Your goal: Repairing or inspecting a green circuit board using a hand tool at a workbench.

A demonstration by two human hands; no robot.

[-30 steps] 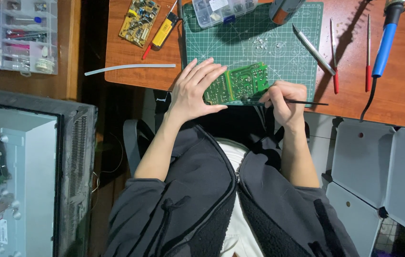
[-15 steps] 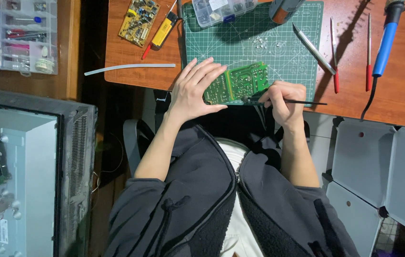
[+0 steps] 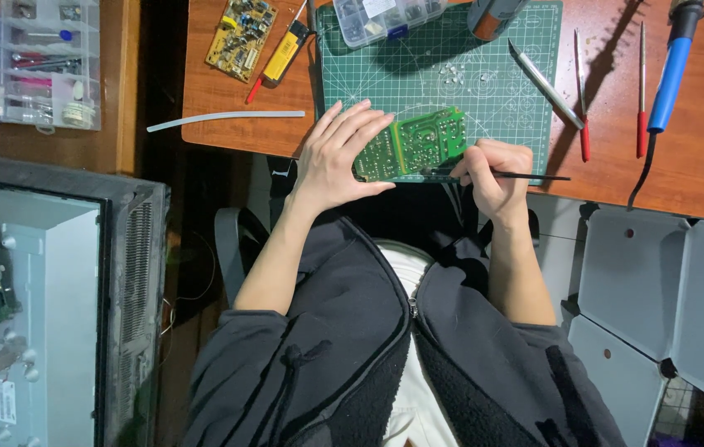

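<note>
A green circuit board (image 3: 418, 142) lies at the near edge of a green cutting mat (image 3: 443, 74) on the wooden desk. My left hand (image 3: 337, 157) rests flat on the board's left end, fingers spread, holding it down. My right hand (image 3: 491, 172) grips a thin dark tool (image 3: 534, 176) like a pen, its tip at the board's lower right edge and its shaft pointing right.
On the desk (image 3: 699, 165) lie a yellow circuit board (image 3: 242, 36), a yellow-handled tool (image 3: 279, 55), a white strip (image 3: 226, 119), a clear parts box (image 3: 385, 18), tweezers (image 3: 545, 83), red-handled picks (image 3: 583, 124) and a blue soldering iron (image 3: 666, 74). An opened device chassis (image 3: 45, 306) stands at left.
</note>
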